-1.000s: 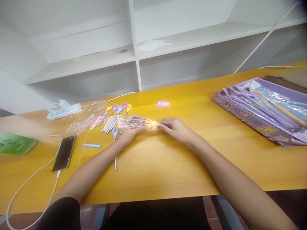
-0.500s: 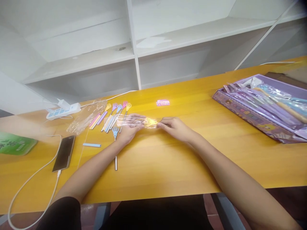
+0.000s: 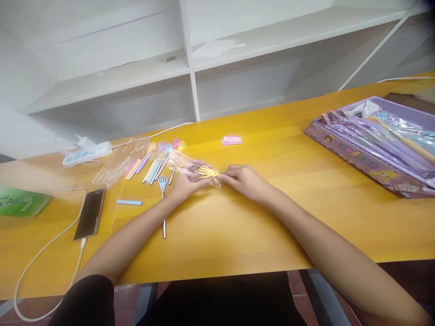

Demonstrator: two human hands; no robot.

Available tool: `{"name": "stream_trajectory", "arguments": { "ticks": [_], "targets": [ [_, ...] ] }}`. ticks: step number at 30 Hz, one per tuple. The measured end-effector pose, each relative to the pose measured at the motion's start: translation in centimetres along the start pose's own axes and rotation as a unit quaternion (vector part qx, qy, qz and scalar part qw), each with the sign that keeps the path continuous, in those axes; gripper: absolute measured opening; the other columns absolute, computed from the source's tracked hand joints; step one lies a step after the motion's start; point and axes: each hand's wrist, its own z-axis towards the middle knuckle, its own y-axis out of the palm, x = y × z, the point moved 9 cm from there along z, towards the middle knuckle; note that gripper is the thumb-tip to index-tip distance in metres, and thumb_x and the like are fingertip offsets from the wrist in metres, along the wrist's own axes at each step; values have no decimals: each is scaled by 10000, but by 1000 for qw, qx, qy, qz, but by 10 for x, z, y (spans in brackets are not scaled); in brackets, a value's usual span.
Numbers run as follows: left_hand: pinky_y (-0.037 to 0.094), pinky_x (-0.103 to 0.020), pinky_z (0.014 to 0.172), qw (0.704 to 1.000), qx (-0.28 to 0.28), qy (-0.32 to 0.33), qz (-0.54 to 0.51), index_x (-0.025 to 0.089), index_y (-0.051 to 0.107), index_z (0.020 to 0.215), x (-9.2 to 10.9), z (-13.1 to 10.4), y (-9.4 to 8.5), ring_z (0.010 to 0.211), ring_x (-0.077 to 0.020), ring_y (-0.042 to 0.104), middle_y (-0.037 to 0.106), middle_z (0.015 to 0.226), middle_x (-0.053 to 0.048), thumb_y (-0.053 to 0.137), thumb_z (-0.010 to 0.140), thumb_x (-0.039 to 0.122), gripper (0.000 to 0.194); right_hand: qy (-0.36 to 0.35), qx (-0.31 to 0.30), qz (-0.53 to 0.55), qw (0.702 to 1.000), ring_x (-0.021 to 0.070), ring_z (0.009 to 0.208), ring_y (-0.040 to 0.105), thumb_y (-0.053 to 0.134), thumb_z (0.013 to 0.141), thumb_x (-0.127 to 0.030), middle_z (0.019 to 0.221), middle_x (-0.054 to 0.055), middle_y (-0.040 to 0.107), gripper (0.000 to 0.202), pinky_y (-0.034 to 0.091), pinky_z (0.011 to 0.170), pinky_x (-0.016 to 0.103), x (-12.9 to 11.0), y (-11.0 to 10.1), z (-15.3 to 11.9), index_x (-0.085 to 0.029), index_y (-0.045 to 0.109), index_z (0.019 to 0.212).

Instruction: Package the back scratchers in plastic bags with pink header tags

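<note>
A yellow hand-shaped back scratcher head (image 3: 208, 172) lies inside a clear plastic bag (image 3: 181, 161). My left hand (image 3: 186, 186) is closed on the bagged back scratcher, thumb on the near side. With thumb and index finger pinched, my right hand (image 3: 247, 181) meets the head's right end at the bag's edge; the fingertips partly hide what they grip. Just left of my left wrist, a blue back scratcher (image 3: 162, 183) with a metal rod lies on the table. Beyond it are several more back scratchers (image 3: 168, 149) in yellow, purple, blue and pink.
A purple box (image 3: 356, 156) of bagged items stands at right. Small pink cards (image 3: 231, 140) lie at the back. On the left are a blue tube (image 3: 129, 202), a phone (image 3: 89, 215) on a cable, empty clear bags (image 3: 113, 167), a power strip (image 3: 87, 154) and a green pack (image 3: 23, 202).
The bag's left end has tilted up, and the yellow head has shifted slightly left with my left hand. My right hand stays pinched at its right end. The view has shifted a little.
</note>
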Motion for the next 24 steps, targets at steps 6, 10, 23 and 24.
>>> {"name": "stream_trajectory", "arguments": {
  "ticks": [6, 10, 23, 24],
  "targets": [
    [586, -392, 954, 998, 30, -11, 45, 184, 660, 1116, -1, -4, 3, 1020, -235, 746, 765, 1174, -101, 891, 757, 359, 461, 11, 14, 22, 1000, 212, 895, 684, 575, 1047, -413, 975, 74, 747, 295, 489, 827, 322, -10, 4, 0, -213, 784, 995],
    [572, -352, 917, 994, 101, 17, 28, 196, 674, 1115, -4, 0, -19, 1016, -223, 730, 767, 1143, -76, 880, 762, 385, 450, 22, -30, 8, 999, 220, 908, 685, 587, 1033, -442, 1071, 76, 762, 262, 494, 788, 314, -5, 1, -3, -227, 717, 1107],
    [543, -340, 940, 986, 165, 3, -40, 190, 636, 1229, -21, 6, -41, 962, -179, 683, 717, 1026, -37, 913, 697, 333, 618, -53, 5, -55, 997, 219, 854, 667, 606, 985, -239, 976, 84, 655, 218, 543, 811, 363, -1, -8, -4, -248, 810, 1060],
    [540, -340, 930, 987, 157, -2, -35, 188, 639, 1222, -21, 5, -39, 949, -181, 681, 715, 1005, -33, 911, 697, 337, 610, -54, 12, -45, 997, 210, 841, 664, 614, 985, -246, 973, 79, 645, 210, 547, 802, 358, -3, -5, -4, -247, 804, 1073]
  ]
}}
